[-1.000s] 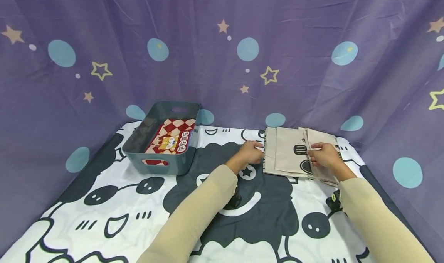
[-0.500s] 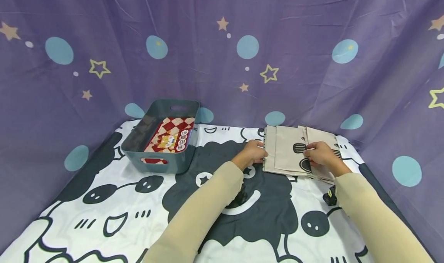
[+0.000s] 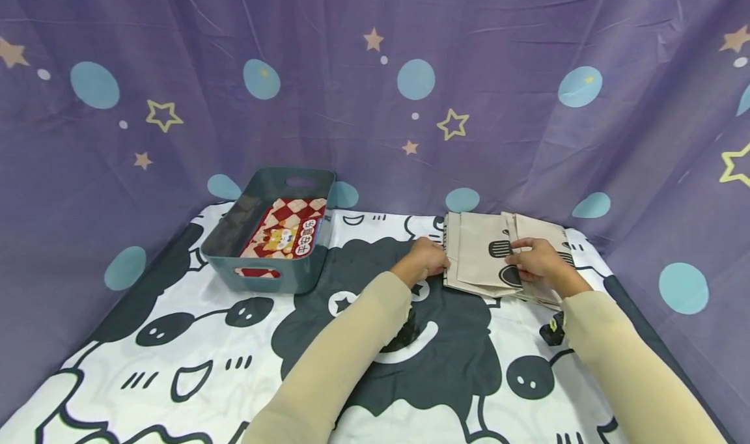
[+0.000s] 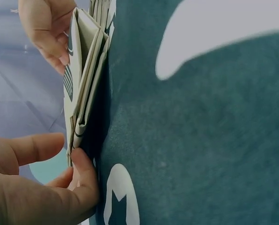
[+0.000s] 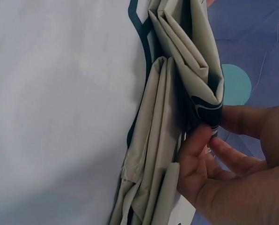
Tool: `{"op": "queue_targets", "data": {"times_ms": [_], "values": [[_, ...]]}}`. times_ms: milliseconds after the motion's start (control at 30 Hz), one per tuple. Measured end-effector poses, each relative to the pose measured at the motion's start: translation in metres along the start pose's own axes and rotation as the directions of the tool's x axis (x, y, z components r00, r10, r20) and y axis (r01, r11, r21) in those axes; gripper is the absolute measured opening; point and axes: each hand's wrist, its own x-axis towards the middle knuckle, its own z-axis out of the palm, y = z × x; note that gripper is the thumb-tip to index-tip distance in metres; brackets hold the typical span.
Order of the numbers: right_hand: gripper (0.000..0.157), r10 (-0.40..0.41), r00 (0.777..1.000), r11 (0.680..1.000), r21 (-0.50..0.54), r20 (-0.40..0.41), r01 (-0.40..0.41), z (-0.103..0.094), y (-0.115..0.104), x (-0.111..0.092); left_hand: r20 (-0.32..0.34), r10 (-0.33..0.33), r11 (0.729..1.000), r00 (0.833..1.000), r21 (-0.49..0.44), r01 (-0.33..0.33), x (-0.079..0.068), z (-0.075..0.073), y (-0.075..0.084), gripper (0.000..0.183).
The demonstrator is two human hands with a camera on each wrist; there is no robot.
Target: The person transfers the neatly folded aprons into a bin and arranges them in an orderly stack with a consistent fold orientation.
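Observation:
A folded beige cloth [image 3: 483,249] with black printed shapes lies at the back right of the covered table. My left hand [image 3: 423,259] holds its left edge; in the left wrist view, the thumb and fingers of the left hand [image 4: 46,187] are curled about the lower folds. At the cloth's middle, my right hand [image 3: 541,260] pinches an upper folded layer. Seen from the right wrist, the right hand [image 5: 242,164] has its thumb on one side of the fold and its fingers on the other. Several stacked layers [image 5: 153,136] show there; the inner folds are partly hidden.
A grey-green plastic basket [image 3: 299,276] stands at the back left, with a red checkered packet [image 3: 284,229] inside. Black-and-white printed fabric [image 3: 193,340] covers the table. A purple curtain [image 3: 351,105] hangs behind. A small dark object [image 3: 553,330] shows beside the right sleeve.
My left hand has moved slightly right onto the cloth's edge. The right hand has shifted a little left, and the cloth's upper layer has slid slightly left with it.

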Motion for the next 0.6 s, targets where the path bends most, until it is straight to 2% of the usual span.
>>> {"op": "queue_targets", "data": {"times_ms": [133, 300, 600], "values": [[0.060, -0.011, 1.000, 0.999, 0.041, 0.004, 0.011, 0.002, 0.000, 0.000, 0.004, 0.000, 1.000, 1.000, -0.014, 0.000, -0.001, 0.001, 0.000, 0.040], [0.061, -0.066, 0.997, 0.996, 0.065, -0.026, 0.068, 0.007, -0.001, -0.002, -0.018, 0.001, 1.000, 1.000, -0.011, -0.001, -0.001, 0.003, 0.000, 0.025], [0.058, -0.150, 0.986, 0.986, 0.059, -0.077, 0.154, 0.013, -0.001, -0.005, -0.035, 0.012, 0.999, 0.999, -0.044, -0.014, -0.001, 0.006, -0.002, 0.033]]}}
